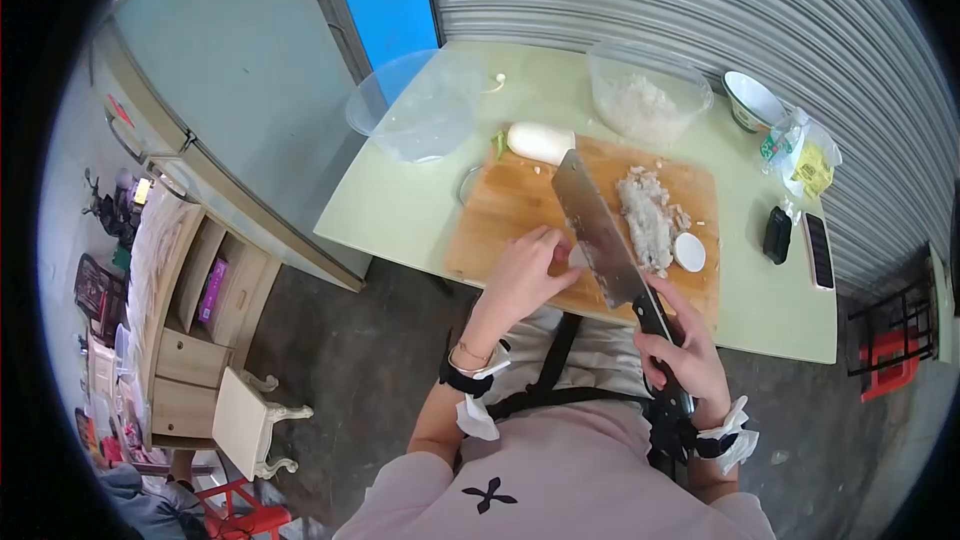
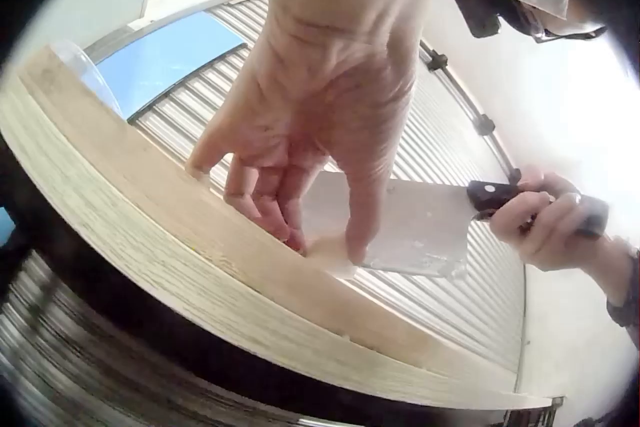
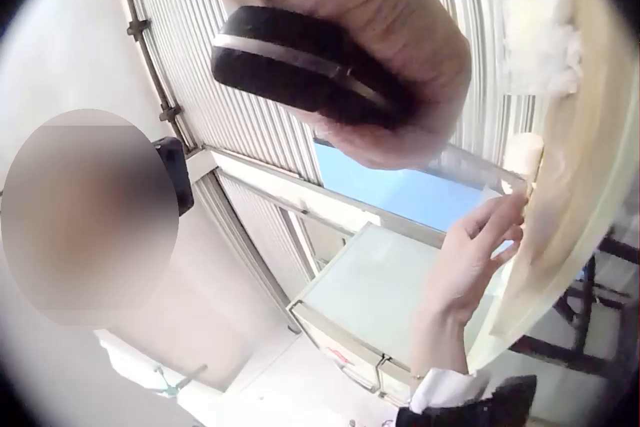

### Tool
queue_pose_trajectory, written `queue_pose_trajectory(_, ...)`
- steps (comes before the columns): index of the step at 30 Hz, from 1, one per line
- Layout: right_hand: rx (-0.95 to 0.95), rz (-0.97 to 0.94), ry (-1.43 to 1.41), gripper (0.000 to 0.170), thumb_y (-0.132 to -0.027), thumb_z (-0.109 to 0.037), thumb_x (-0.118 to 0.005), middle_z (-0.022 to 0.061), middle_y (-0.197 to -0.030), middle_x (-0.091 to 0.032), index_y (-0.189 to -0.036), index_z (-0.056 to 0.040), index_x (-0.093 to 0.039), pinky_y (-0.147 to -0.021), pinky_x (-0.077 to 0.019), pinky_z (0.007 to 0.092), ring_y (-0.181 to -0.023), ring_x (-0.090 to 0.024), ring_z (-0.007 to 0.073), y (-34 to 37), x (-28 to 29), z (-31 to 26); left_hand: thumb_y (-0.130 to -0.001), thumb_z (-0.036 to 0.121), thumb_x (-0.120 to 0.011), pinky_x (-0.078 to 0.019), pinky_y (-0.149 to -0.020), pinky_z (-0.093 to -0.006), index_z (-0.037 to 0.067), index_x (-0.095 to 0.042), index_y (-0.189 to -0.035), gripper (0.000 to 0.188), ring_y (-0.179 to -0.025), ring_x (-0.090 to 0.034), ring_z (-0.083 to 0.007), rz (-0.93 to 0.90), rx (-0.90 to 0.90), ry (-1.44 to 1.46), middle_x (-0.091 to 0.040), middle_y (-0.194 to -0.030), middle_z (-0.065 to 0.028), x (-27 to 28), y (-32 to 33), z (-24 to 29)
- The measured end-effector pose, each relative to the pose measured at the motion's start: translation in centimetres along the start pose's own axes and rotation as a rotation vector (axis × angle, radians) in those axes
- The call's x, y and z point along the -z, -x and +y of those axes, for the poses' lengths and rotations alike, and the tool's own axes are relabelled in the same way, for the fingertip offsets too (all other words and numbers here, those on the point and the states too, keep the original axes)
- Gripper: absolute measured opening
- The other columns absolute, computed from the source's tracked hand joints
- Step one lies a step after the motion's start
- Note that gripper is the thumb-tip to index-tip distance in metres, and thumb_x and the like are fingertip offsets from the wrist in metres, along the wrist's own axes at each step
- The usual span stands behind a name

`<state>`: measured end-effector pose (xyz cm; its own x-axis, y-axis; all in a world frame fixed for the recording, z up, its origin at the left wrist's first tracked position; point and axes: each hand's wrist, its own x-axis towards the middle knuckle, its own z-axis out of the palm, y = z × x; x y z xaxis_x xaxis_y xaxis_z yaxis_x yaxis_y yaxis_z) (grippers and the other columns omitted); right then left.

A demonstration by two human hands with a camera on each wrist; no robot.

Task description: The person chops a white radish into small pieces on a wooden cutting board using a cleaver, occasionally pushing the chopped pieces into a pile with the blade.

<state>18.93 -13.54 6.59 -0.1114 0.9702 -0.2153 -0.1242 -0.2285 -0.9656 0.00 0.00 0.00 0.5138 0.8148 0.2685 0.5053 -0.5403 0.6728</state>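
My right hand [image 1: 690,352] grips the black handle of a cleaver [image 1: 598,225], its broad blade pointing away over the wooden cutting board [image 1: 505,205]. Beside the blade, my left hand [image 1: 528,270] pinches a small white radish piece [image 2: 334,256] between thumb and fingers, low at the near part of the board. Much of that piece is hidden by the fingers. A larger peeled white radish [image 1: 541,143] lies at the board's far edge. To the right of the blade sit a heap of chopped white bits [image 1: 645,215] and a round white slice [image 1: 689,252].
A clear empty basin [image 1: 420,110] stands back left on the table [image 1: 375,202]. A clear tub [image 1: 645,100] of white shreds is at the back. Further right are a bowl [image 1: 753,102], a plastic bag [image 1: 800,155], a black case [image 1: 777,236] and a phone [image 1: 818,252].
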Motion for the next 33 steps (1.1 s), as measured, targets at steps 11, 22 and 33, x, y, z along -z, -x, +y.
queue_pose_trajectory(11,-0.021,0.035,-0.149,0.069,-0.078,0.005,-0.054,0.0040,-0.070,-0.053,-0.140,-0.0088,-0.030,-0.037,-0.0345,0.0233,-0.041,-0.046,0.0091,-0.2,0.1,-0.3,-0.075,0.028,-0.072,-0.0380,-0.074,-0.0347,0.006,-0.059,-0.087,0.028,-0.080,-0.061,-0.0209,-0.009,-0.062,-0.023,-0.062,-0.082,-0.0053,0.4,-0.4,-0.9)
queue_pose_trajectory(22,-0.010,0.037,-0.151,0.069,-0.078,0.005,-0.054,0.0039,-0.069,-0.052,-0.140,-0.0092,-0.029,-0.037,-0.0348,0.0234,-0.041,-0.045,0.0089,-0.4,0.0,0.1,-0.073,0.026,-0.071,-0.0386,-0.075,-0.0358,0.007,-0.060,-0.088,0.027,-0.083,-0.058,-0.0228,0.037,-0.060,-0.173,-0.060,-0.080,-0.0051,-0.1,-0.5,-0.1)
queue_pose_trajectory(33,-0.012,0.007,-0.188,0.069,-0.078,0.005,-0.054,0.0040,-0.069,-0.052,-0.141,-0.0100,-0.029,-0.036,-0.0348,0.0235,-0.041,-0.046,0.0096,-0.3,0.2,0.2,-0.076,0.018,-0.067,-0.0384,-0.080,-0.0377,0.006,-0.059,-0.093,0.022,-0.089,-0.057,-0.0241,0.048,-0.040,-0.327,-0.058,-0.085,-0.0064,0.1,-0.3,-1.4)
